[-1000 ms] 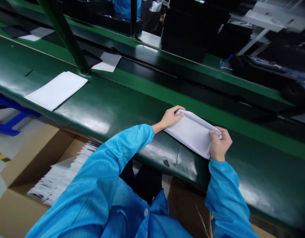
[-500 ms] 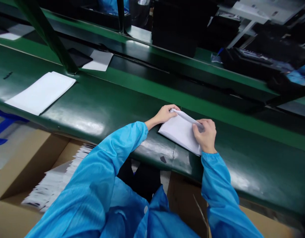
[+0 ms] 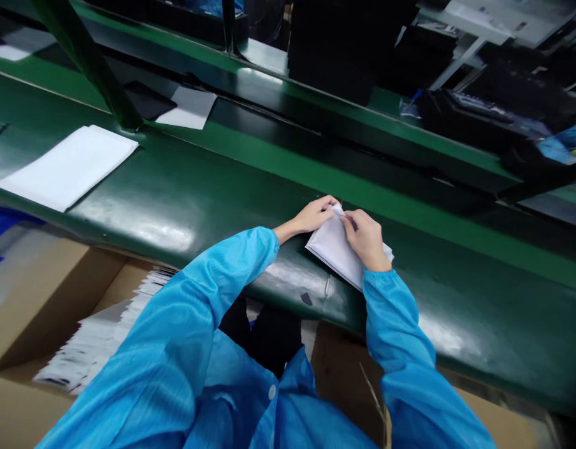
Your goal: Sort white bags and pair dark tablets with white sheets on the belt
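Observation:
A white flat bag (image 3: 333, 252) lies on the dark green bench top (image 3: 198, 193) in front of me. My left hand (image 3: 312, 217) pinches its far left corner, fingers closed on the edge. My right hand (image 3: 366, 239) lies over the bag's top edge, its fingertips pinched on the same corner, almost touching the left hand. Both arms wear blue sleeves.
A stack of white sheets (image 3: 65, 167) rests on the bench at the left. A white sheet and a dark flat piece (image 3: 187, 107) lie on the belt behind a green post (image 3: 88, 65). An open cardboard box (image 3: 58, 312) with white packets stands below the bench at the left.
My right hand slid left along the bag's top edge, from its right corner to the left corner beside my left hand. The left hand kept its hold.

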A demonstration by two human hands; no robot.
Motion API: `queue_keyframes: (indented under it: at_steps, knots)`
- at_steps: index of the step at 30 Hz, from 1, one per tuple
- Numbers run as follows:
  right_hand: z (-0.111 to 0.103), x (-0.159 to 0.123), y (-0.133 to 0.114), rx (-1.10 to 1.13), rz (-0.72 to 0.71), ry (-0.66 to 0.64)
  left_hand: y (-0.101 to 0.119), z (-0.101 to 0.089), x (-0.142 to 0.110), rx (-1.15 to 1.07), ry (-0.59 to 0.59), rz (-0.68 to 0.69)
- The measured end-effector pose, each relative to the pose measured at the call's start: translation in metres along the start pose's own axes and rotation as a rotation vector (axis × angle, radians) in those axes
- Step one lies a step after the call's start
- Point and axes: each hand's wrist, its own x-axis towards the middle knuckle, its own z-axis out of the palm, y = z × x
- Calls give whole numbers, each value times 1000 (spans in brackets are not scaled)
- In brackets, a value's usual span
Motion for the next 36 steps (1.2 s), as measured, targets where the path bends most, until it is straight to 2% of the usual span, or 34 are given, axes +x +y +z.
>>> queue_keyframes:
  at_steps: [5, 12, 16, 24, 31, 36]
  knots:
    - [4, -3, 4, -1, -11, -3, 4, 1, -2, -62, 6, 6]
    - [6, -6, 1, -36, -6, 76, 6, 4, -2, -83, 9, -45]
    - [4, -5, 3, 4, -6, 39, 7, 5, -3, -69, -1, -49]
    - [0, -8, 2, -58, 12, -22, 11, 3, -5, -64, -18, -72]
    - [-6, -8, 9, -37, -85, -108, 14, 4, -4, -37, 49, -108]
    - [-8, -9, 13, -26, -110, -122, 13, 4, -4, -38, 57, -116]
